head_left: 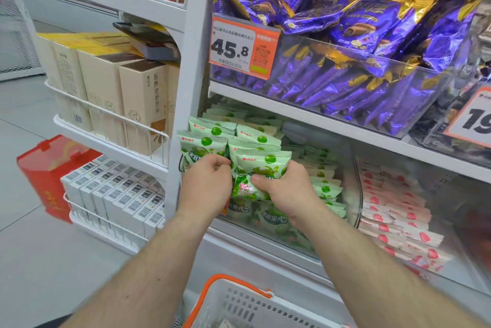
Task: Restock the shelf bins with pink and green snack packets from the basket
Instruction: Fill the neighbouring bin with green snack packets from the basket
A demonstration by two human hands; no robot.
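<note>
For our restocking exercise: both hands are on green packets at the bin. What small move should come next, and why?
Probably press the bunch down into the clear bin and let go. Both the left hand and right hand grip green packets that stand above the bin's front edge, not yet settled among those already inside.

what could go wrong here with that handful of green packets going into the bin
1. Both hands, left and right, hold a loose fan of green packets; one could slip out and drop to the floor or into the basket.
2. The green bin already looks full to its clear front, so pushed-in packets may spill over it.
3. The pink bin sits right beside it; a packet could slide across into it.
</note>
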